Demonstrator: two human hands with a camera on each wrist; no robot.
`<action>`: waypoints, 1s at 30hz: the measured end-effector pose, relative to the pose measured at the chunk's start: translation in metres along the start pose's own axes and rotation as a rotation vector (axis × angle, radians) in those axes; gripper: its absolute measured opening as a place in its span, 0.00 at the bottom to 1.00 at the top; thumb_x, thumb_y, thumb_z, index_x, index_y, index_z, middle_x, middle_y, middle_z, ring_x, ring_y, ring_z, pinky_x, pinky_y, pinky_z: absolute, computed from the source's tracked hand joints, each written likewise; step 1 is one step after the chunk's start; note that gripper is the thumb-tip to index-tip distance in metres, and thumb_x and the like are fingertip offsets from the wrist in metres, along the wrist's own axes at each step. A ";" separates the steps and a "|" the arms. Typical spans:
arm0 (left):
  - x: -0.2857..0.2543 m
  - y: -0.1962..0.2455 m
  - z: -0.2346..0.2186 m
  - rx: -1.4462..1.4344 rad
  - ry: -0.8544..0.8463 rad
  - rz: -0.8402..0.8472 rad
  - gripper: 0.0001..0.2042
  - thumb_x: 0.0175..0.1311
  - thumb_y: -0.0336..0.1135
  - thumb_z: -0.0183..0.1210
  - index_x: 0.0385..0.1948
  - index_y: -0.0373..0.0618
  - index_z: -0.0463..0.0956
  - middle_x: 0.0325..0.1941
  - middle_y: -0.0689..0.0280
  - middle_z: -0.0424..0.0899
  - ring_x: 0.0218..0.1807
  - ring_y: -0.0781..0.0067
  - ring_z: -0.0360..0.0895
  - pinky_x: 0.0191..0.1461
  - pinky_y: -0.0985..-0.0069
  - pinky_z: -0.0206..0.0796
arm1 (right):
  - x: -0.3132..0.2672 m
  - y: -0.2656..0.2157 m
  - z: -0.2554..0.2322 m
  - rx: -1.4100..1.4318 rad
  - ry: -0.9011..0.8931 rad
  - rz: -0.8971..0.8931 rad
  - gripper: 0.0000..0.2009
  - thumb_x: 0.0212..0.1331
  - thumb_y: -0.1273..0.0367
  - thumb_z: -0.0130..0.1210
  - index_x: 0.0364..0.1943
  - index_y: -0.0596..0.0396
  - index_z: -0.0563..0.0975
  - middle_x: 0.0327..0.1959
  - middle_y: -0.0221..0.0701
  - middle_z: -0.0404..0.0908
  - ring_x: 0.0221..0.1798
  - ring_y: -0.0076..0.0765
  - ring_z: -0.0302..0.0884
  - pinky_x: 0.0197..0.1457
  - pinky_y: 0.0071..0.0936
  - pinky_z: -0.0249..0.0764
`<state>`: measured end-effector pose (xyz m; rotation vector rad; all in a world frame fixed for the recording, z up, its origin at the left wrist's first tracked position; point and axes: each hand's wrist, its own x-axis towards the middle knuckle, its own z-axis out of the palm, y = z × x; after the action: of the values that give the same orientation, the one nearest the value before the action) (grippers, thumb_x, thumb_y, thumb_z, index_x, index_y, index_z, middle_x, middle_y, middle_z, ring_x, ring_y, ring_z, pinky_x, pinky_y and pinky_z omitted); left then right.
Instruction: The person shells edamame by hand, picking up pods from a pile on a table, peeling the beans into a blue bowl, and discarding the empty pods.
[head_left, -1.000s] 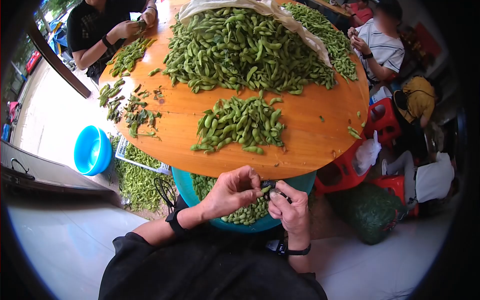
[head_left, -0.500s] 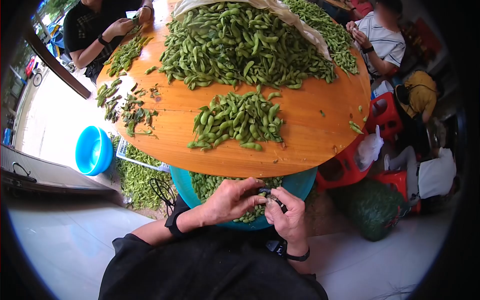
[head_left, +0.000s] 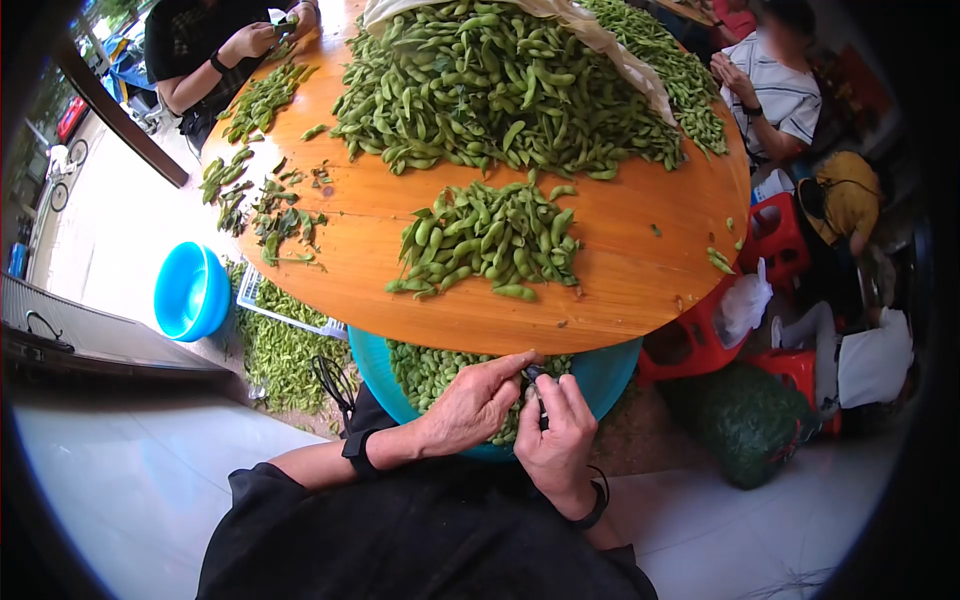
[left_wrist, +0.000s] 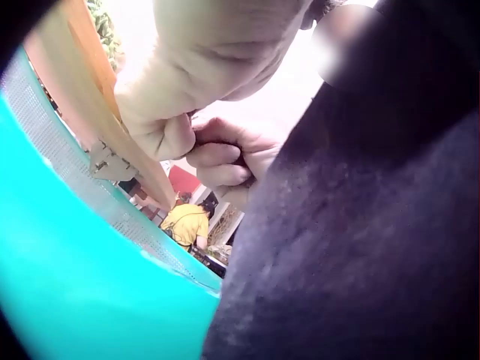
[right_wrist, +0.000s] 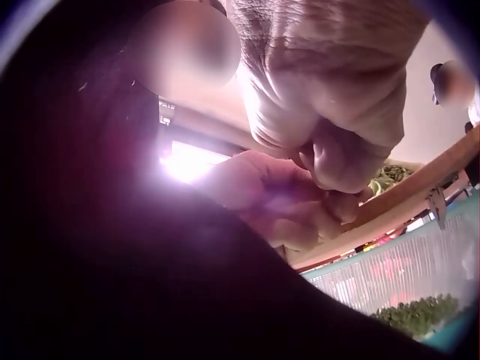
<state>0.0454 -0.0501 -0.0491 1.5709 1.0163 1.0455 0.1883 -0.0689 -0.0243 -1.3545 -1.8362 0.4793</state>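
Note:
My left hand (head_left: 478, 402) and right hand (head_left: 553, 440) meet over a teal basin (head_left: 600, 370) of trimmed edamame (head_left: 430, 370), just under the edge of the round wooden table (head_left: 600, 290). The right hand grips small dark scissors (head_left: 534, 378). Left fingertips reach to the blades and pinch a pod there, mostly hidden. In the left wrist view the left hand (left_wrist: 195, 67) touches the right hand's curled fingers (left_wrist: 225, 161) above the basin (left_wrist: 67, 285). In the right wrist view the right hand (right_wrist: 330, 90) is curled against the left hand (right_wrist: 270, 195).
A small heap of pods (head_left: 490, 240) lies near the table's front, a large heap (head_left: 500, 90) on white cloth behind. Two other people sit at the far side. A blue bowl (head_left: 190, 292), a crate of pods (head_left: 280, 340), red stools (head_left: 775, 235) and a green sack (head_left: 745, 420) are on the floor.
Both hands have moved up closer to the table edge. The left index finger now stretches forward, and the green pod seen between the hands earlier is hidden.

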 end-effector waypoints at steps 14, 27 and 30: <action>-0.002 0.011 -0.001 -0.415 -0.071 -0.514 0.23 0.68 0.25 0.39 0.63 0.39 0.70 0.32 0.66 0.78 0.29 0.84 0.69 0.35 0.82 0.66 | 0.000 0.005 0.002 0.004 0.025 -0.016 0.08 0.53 0.80 0.55 0.38 0.65 0.77 0.30 0.44 0.73 0.29 0.52 0.74 0.31 0.39 0.70; -0.006 0.004 -0.034 0.260 -0.454 0.136 0.17 0.63 0.20 0.54 0.55 0.39 0.75 0.38 0.56 0.81 0.40 0.55 0.81 0.45 0.65 0.75 | -0.013 0.069 -0.121 -0.498 0.045 0.299 0.11 0.53 0.79 0.50 0.41 0.67 0.77 0.32 0.47 0.76 0.33 0.59 0.75 0.37 0.45 0.72; 0.017 0.024 -0.041 0.489 -0.105 0.202 0.14 0.58 0.23 0.59 0.47 0.39 0.77 0.36 0.58 0.77 0.36 0.53 0.80 0.40 0.62 0.74 | -0.011 0.082 -0.140 -0.656 0.135 0.320 0.12 0.56 0.79 0.49 0.43 0.72 0.76 0.36 0.55 0.78 0.40 0.64 0.76 0.42 0.48 0.71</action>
<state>0.0139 -0.0283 -0.0160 2.1383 1.1118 0.8738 0.3486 -0.0700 0.0012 -2.0794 -1.7356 -0.0824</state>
